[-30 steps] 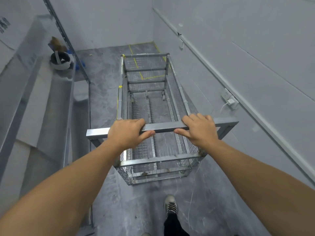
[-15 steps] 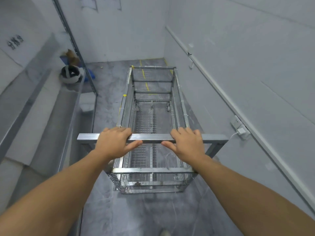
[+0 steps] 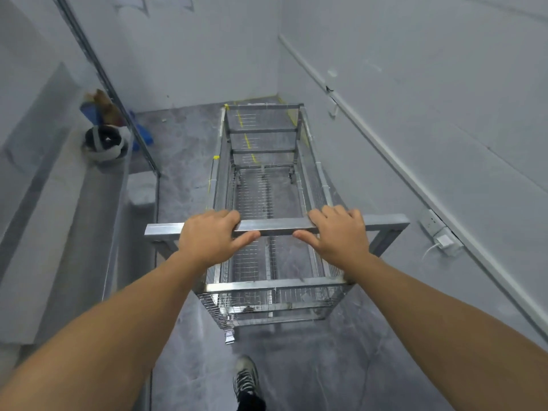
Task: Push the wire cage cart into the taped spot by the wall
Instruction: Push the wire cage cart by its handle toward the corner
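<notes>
The wire cage cart stands lengthwise in front of me on the grey floor, close to the right wall. Its metal handle bar runs across the near end. My left hand grips the bar left of centre, and my right hand grips it right of centre. Yellow floor tape shows through the cart's far mesh and along the corner by the back wall. The cart's far end sits over the taped lines, near the back wall.
A long grey ledge runs along the left with a white helmet on it. A slanted metal pole stands beside it. The right wall carries a socket with a plug. My shoe is behind the cart.
The cart has rolled forward toward the back wall and now covers more of the yellow tape. Both hands keep their hold on the handle bar.
</notes>
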The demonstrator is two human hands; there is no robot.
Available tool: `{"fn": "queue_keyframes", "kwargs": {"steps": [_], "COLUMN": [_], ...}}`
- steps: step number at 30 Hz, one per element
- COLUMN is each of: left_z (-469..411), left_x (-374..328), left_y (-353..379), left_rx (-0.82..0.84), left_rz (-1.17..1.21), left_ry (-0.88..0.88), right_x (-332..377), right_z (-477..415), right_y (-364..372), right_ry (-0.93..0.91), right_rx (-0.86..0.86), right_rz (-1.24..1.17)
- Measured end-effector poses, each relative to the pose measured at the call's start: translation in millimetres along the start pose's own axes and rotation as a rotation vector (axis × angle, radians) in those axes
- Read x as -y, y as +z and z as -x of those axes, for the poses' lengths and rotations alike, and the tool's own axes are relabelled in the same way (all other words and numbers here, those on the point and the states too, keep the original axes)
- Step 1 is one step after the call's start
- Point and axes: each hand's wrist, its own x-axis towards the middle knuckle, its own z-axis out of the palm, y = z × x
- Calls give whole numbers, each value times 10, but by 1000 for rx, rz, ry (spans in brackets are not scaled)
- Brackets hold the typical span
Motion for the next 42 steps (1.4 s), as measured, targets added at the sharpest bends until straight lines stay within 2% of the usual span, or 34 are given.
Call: {"fn": "queue_keyframes", "kwargs": {"steps": [8, 15, 21, 35, 42], "left_z": [-765, -1451, -2109, -3991, -4854], "left_x": [689, 1145, 1458, 2263, 2701], "left_y": [181, 351, 516, 963, 1210], "left_rx": [49, 91, 103, 112, 132], "left_rz": [-8, 12, -4, -2, 7], "left_ry": [40, 27, 36, 41, 41], "right_x": [102, 86, -73, -542, -716], "right_z": [-917, -1719, -2438, -4380, -5296], "right_y": [243, 409, 592, 1119, 1327], "right_ry": [19, 44, 38, 13, 36], "right_rx": [-49, 5, 31, -53, 38], "right_rz": [40, 29, 65, 29, 60]}}
